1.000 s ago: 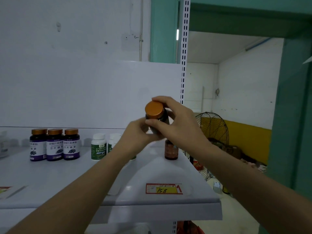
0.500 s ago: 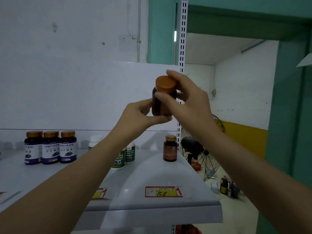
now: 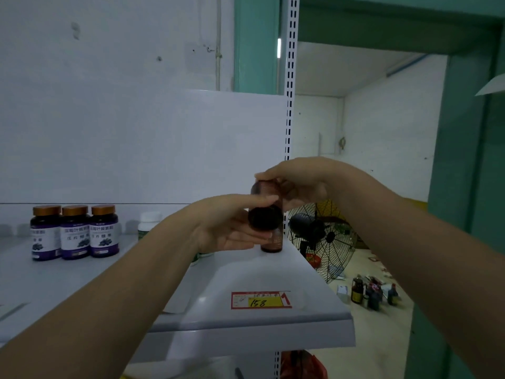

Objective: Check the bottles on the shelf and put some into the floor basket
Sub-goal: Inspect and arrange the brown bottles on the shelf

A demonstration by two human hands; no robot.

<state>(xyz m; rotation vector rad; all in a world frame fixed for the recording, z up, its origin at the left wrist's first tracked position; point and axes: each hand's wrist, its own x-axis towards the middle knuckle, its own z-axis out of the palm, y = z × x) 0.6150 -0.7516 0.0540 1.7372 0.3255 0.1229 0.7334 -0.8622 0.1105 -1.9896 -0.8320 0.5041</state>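
Both hands tipped the brown bottle (image 3: 264,212) bottom-forward, likely to check its base: left hand (image 3: 232,228) fingers pressed under it, right hand (image 3: 297,184) fingers pinching its far end.

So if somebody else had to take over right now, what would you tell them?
Both hands hold one brown bottle, tipped so its dark base faces the camera. The right hand grips the far end; the left hand supports the base end.
On the shelf: another brown bottle behind the held one, three purple-label bottles at left, and a white-capped bottle partly hidden by the left arm.
The floor basket is not in view.
Done: one bottle is lifted and under inspection.
Left: decide on it, check the others, put the chosen ones in the basket.
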